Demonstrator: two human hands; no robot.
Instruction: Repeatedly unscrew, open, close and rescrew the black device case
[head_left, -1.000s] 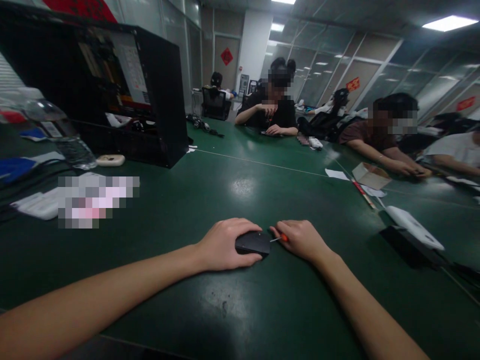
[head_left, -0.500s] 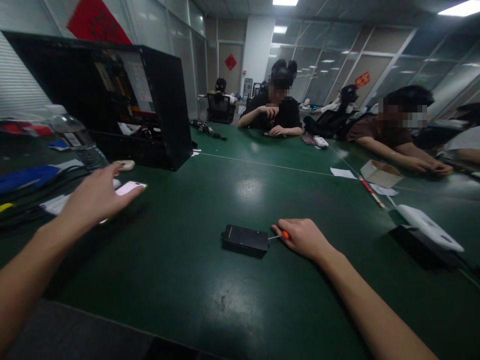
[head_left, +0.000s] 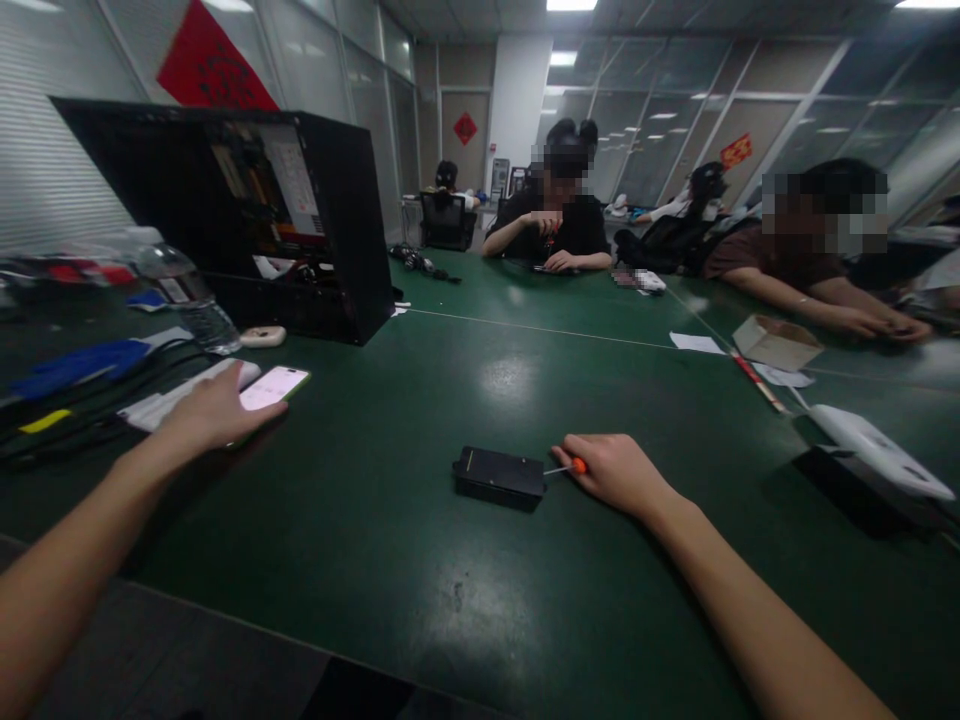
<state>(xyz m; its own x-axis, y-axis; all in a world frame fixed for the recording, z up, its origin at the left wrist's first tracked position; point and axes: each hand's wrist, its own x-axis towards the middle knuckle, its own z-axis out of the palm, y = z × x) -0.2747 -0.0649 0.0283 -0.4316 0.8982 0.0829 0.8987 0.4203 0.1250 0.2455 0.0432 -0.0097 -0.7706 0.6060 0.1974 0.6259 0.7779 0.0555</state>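
My right hand (head_left: 615, 475) rests on the green table, closed around a screwdriver (head_left: 578, 466) with an orange handle. Its thin metal shaft points left to the end of a small black rectangular box (head_left: 501, 477); whether the tip touches it I cannot tell. At the left, my left hand (head_left: 210, 408) lies over a smartphone (head_left: 276, 388) with a lit screen. The thumb runs along the phone's near edge and the fingers reach its far side, gripping it. Most of the screwdriver handle is hidden in my right palm.
An open black computer case (head_left: 341, 230) stands at the back left, near a water bottle (head_left: 184, 290). Cables and a blue item (head_left: 82, 368) lie left. A white device (head_left: 877, 450) and an open box (head_left: 776, 342) are at the right. Several people sit beyond.
My left hand has come down from above the phone and closed on it. The right hand keeps its hold on the screwdriver. The view has shifted slightly.
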